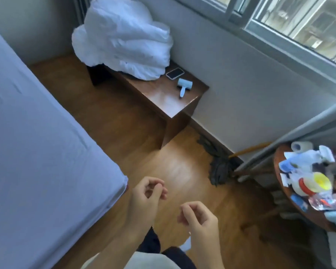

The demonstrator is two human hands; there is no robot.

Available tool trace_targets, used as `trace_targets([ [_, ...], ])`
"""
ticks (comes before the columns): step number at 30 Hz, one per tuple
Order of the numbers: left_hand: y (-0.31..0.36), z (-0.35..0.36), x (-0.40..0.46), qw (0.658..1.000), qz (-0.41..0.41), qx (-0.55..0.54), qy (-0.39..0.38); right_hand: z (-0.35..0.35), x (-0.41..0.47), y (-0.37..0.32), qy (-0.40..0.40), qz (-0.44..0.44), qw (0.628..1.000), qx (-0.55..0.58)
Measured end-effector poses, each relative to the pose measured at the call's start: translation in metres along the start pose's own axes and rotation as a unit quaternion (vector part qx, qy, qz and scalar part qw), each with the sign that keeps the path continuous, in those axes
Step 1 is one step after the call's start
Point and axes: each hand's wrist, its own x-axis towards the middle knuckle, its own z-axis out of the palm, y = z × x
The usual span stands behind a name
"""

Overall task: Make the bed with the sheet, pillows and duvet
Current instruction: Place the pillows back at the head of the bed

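Sheet (37,133) looks on, both hands (145,193) (198,216) loosely curled and empty, duvet (124,41) heaped on the side table (169,98); I'd grab it from underneath, clear of the phone (175,73).

No words, numbers or brand marks could be read anywhere in the room. The likeliest spot was the round side table (279,193) to the right of the bed (37,152), crowded with bottles and packets (308,181) in blue, white, yellow and red, but whatever was printed on them was only a blur of colour. On the wooden nightstand (163,98) just past the bed's corner, the phone (175,73) lay with a dark, blank face, and the lint roller (184,86) beside it carried no mark that could be made out.
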Motion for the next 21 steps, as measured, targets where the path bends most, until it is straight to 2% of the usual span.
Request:
trace_targets([
  [3,0.021,0.003,0.045,1.000,-0.005,0.015,0.019,0.020,0.062,-0.030,-0.057,-0.027,0.998,-0.003],
  [8,0.026,-0.013,0.127,0.987,-0.081,-0.005,0.138,0.052,0.171,-0.056,-0.131,-0.005,0.991,-0.024],
  [13,0.054,-0.027,0.246,0.965,-0.093,-0.010,0.245,0.119,0.310,-0.095,-0.196,-0.013,0.979,-0.059],
  [17,0.105,-0.043,0.347,0.946,-0.075,-0.055,0.312,0.183,0.424,-0.165,-0.285,-0.054,0.955,-0.067],
  [21,0.162,-0.068,0.422,0.915,-0.061,-0.072,0.392,0.247,0.501,-0.240,-0.363,-0.093,0.925,-0.060],
])
